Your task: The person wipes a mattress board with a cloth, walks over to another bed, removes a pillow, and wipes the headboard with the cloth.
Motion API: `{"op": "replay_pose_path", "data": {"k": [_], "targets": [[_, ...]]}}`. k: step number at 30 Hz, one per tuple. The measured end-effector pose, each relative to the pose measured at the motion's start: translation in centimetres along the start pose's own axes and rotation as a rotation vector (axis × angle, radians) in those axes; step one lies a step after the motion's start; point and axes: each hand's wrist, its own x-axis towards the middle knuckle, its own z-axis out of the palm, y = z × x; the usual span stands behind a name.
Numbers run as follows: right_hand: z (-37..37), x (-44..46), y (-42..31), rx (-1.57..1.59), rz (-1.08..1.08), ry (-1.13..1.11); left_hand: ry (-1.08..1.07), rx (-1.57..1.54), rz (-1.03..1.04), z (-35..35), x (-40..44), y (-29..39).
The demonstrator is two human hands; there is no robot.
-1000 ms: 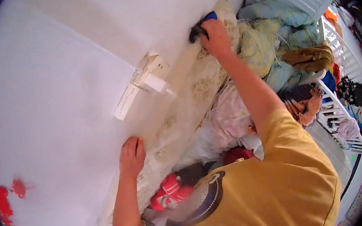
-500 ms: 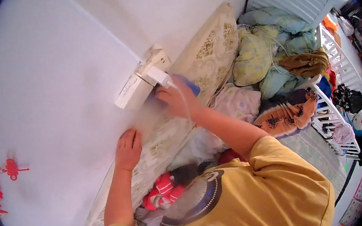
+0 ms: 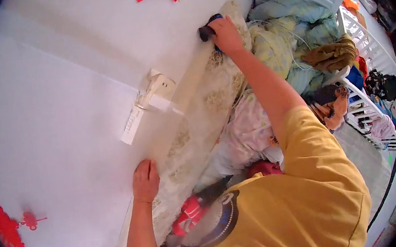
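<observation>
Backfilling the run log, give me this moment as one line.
right hand: gripping dark object, far end of cream patterned panel | left hand: near panel edge, nothing visible held | white socket strip: between hands

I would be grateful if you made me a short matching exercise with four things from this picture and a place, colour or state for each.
Column one
1. right hand
2. power strip
3. cream panel
4. brown cloth

Column two
A. marked with a gold-brown pattern
B. next to the white rail, by the yellow and blue-green bedding
C. closed on a dark item with some blue on it
D. white, against the pale wall

Right pairs: 1-C, 2-D, 3-A, 4-B
</observation>
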Motion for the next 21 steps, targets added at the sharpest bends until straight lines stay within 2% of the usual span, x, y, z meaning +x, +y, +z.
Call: {"op": "replay_pose_path", "data": {"k": [5,7,9,11,13,14,15,18,21], "targets": [[0.8,-2.0,-3.8,0.139,0.05,0.063,0.048,0.018,0.01,-0.3,0.5,0.4],[1.5,-4.9,-6.6,0.153,-0.12,0.065,0.056,0.011,0.01,-0.3,0.5,0.4],[-0.8,-7.0,-12.2,0.238,-0.008,-0.221,0.059,-0.006,0.014,-0.7,0.9,0.8],[-0.2,-10.6,-15.4,0.395,-0.161,-0.106,0.059,0.016,0.003,-0.7,0.7,0.9],[-0.9,-11.6,-17.5,0.422,-0.191,-0.068,0.061,0.022,-0.002,-1.0,0.8,1.0],[-1.2,-11.8,-17.9,0.435,-0.204,-0.05,0.065,0.013,0.001,-1.3,1.0,1.0],[-1.1,-11.2,-17.1,0.415,-0.225,-0.131,0.067,0.004,0.006,-1.4,1.2,1.1],[-1.4,-9.1,-14.8,0.374,-0.3,-0.059,0.025,0.014,-0.006,0.1,0.0,0.5],[-1.7,-6.1,-10.3,0.299,-0.261,-0.091,0.009,0.034,-0.03,-0.3,0.3,0.7]]}}
